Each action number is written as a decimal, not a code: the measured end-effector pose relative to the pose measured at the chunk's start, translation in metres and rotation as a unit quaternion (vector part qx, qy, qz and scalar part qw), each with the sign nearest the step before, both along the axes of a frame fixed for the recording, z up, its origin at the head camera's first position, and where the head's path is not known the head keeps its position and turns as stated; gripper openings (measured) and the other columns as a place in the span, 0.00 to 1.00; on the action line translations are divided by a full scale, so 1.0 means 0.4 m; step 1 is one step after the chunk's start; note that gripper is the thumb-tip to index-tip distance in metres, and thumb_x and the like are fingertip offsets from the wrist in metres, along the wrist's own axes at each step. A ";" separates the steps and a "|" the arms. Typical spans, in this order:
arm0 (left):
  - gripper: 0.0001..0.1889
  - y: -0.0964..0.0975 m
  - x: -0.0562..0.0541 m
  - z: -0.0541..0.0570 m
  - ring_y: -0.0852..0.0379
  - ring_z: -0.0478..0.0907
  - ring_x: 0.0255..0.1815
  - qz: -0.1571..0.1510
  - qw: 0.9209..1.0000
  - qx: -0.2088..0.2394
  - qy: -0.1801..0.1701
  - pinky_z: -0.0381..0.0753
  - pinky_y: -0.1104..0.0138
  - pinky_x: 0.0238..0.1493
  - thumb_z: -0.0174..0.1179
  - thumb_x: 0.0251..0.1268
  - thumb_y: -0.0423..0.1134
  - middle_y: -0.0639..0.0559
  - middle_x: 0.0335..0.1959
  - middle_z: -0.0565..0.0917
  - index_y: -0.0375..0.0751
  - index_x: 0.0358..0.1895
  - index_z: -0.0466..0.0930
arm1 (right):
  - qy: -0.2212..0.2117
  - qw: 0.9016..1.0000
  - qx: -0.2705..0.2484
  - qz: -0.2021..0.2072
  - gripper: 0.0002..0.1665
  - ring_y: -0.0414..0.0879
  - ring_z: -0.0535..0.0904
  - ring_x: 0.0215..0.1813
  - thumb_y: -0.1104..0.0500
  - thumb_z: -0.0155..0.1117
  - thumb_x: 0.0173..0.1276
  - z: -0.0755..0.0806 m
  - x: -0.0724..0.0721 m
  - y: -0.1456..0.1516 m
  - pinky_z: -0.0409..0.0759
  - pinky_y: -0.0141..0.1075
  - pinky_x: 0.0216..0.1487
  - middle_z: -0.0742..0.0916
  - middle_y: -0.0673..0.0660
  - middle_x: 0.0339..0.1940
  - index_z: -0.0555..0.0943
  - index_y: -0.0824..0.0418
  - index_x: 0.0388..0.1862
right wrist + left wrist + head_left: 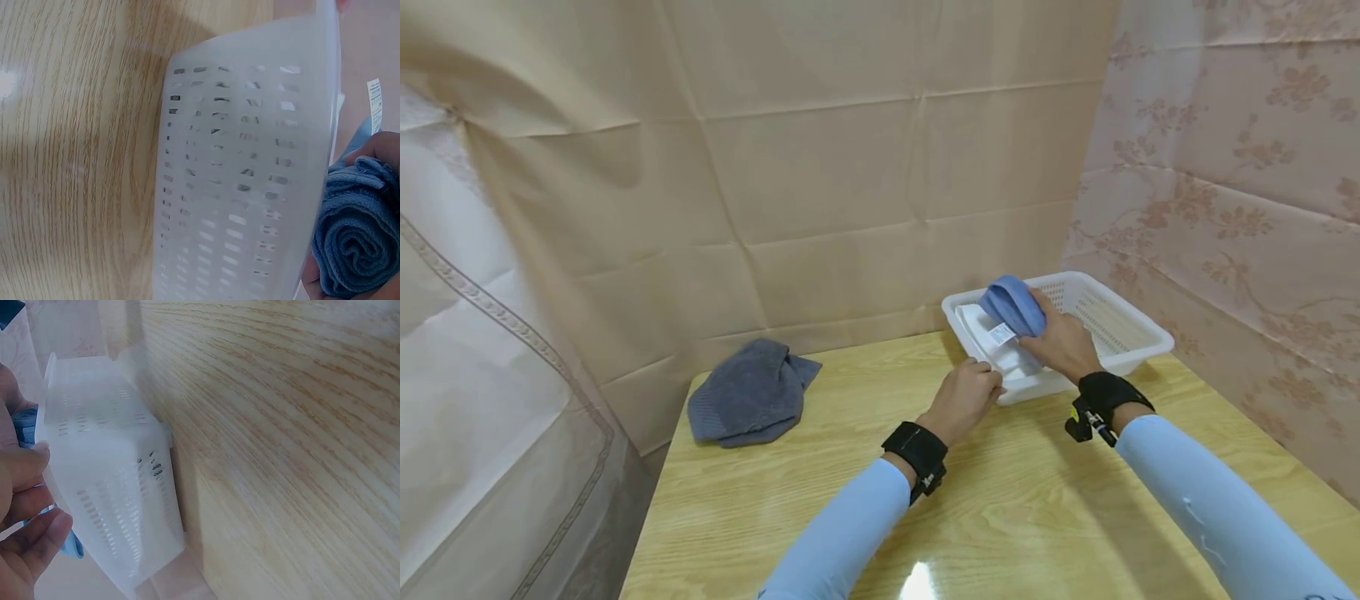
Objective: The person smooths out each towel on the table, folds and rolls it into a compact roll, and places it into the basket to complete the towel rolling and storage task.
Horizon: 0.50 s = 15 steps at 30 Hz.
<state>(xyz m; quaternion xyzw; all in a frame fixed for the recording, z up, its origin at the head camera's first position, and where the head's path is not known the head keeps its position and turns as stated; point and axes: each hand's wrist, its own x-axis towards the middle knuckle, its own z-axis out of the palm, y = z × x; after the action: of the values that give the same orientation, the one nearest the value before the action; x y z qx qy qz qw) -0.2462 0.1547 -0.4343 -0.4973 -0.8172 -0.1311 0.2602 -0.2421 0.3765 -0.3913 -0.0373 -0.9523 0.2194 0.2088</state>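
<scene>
My right hand [1063,337] grips a rolled blue towel [1013,305], holding it over the left part of a white plastic basket [1131,354]. The towel's spiral end [359,250] shows in the right wrist view, and a printed white tag [375,103] sticks out beside it. A white folded item [981,333] lies in the basket below the towel. My left hand [962,400] holds the basket's near left corner, thumb and fingertips at the rim in the left wrist view.
A crumpled dark grey cloth [748,392] lies on the left of the wooden table [790,500]. Beige curtain fabric [820,192] hangs behind the table. Floral fabric [1240,208] rises close along the right side, beyond the basket.
</scene>
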 end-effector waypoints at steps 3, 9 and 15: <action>0.06 0.001 0.003 0.005 0.61 0.77 0.35 0.005 1.000 -0.008 0.009 0.76 0.77 0.39 0.67 0.72 0.44 0.58 0.33 0.84 0.48 0.37 0.88 | -0.001 1.000 -0.002 -0.001 0.53 0.75 0.81 0.49 0.52 0.70 0.63 -0.002 0.000 0.005 0.80 0.62 0.38 0.80 0.82 0.56 0.56 0.56 0.84; 0.06 0.008 0.009 0.010 0.61 0.78 0.35 0.014 1.000 -0.012 0.020 0.76 0.76 0.40 0.67 0.72 0.44 0.58 0.33 0.85 0.48 0.37 0.89 | -0.001 1.000 0.001 0.002 0.54 0.76 0.81 0.50 0.52 0.71 0.64 0.001 0.003 0.013 0.80 0.64 0.40 0.80 0.83 0.55 0.55 0.58 0.84; 0.07 0.018 0.009 0.010 0.62 0.79 0.37 0.019 1.000 -0.016 0.019 0.77 0.76 0.41 0.66 0.73 0.45 0.58 0.34 0.86 0.48 0.38 0.89 | 0.000 1.000 0.003 -0.004 0.54 0.77 0.80 0.49 0.52 0.71 0.65 0.003 0.010 0.024 0.79 0.64 0.41 0.79 0.85 0.54 0.54 0.59 0.84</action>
<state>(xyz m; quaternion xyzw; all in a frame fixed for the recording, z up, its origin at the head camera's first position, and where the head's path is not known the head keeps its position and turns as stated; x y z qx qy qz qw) -0.2426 0.1618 -0.4303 -0.4885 -0.8231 -0.1034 0.2704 -0.2381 0.3860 -0.3900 -0.0399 -0.9528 0.2155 0.2102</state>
